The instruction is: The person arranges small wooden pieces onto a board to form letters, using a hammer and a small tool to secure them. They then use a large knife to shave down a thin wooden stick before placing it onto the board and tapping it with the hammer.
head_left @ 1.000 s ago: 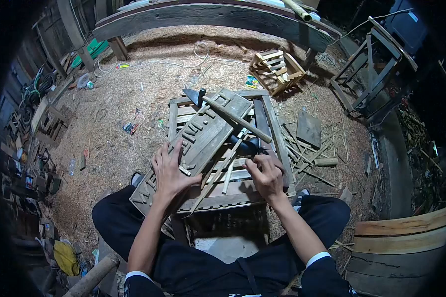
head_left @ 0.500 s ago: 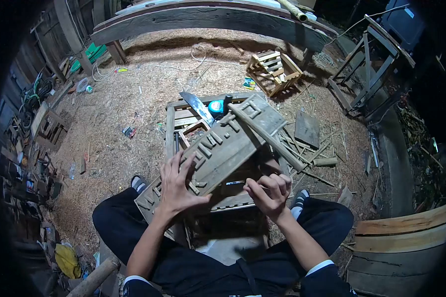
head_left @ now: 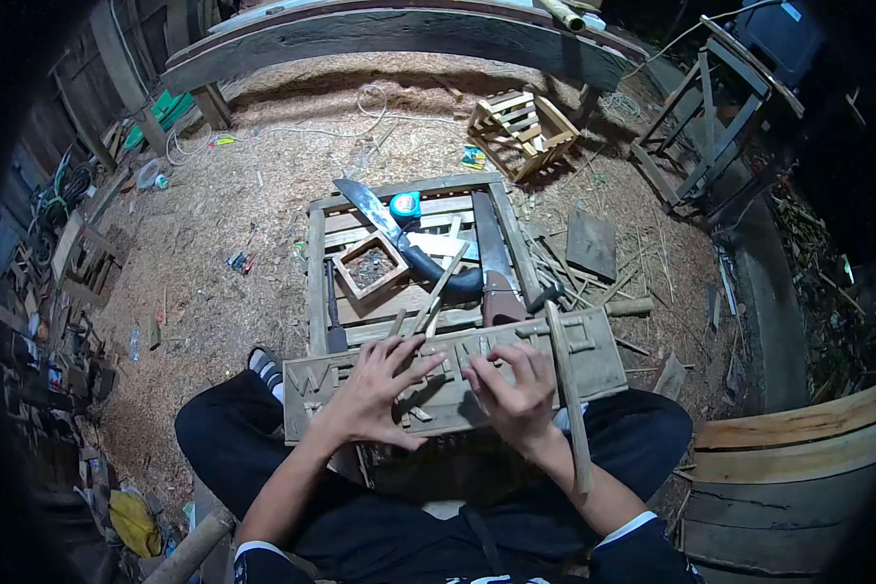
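Sawdust-strewn workshop floor (head_left: pixel 234 195), night lighting; slatted wooden frame (head_left: pixel 316 282) serves as bench. Carved sign board (head_left: pixel 603 365) lies crosswise on frame's near edge. I read raised "W", "E" at board's left end; rest under hands or blurred. Left hand (head_left: pixel 380 389) and right hand (head_left: pixel 516 394) flat on board, fingers spread, gripping nothing. Long stick (head_left: pixel 566 389) crosses board's right end. Half second ago board sat diagonal, right hand curled off it; machete (head_left: pixel 384 222) now uncovered.

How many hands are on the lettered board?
2: the left hand spread on the lettered board near its middle; the right hand beside it, nearer the long stick.
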